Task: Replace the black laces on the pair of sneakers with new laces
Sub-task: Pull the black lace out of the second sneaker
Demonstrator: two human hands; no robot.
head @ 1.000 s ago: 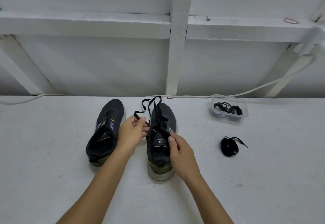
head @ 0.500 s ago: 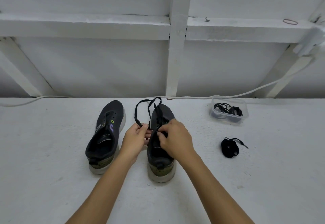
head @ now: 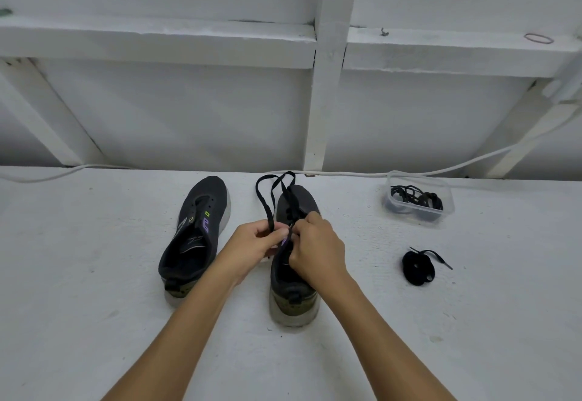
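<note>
Two dark sneakers stand side by side on the white table, toes away from me. The left sneaker (head: 196, 236) has no lace in it. The right sneaker (head: 294, 287) carries a black lace (head: 267, 199) whose loose loops rise over its toe. My left hand (head: 255, 246) pinches one strand of that lace at the shoe's left side. My right hand (head: 315, 243) is curled over the eyelet area and pinches the lace there; its fingertips hide the eyelets. Both hands nearly touch above the tongue.
A coiled black lace (head: 419, 266) lies on the table to the right. Farther back right, a clear plastic tub (head: 417, 202) holds more black laces. A white cable (head: 346, 174) runs along the table's back edge below the white wall frame.
My right hand left the shoe's heel and moved forward to the lace area beside my left hand. The left hand stayed on its strand.
</note>
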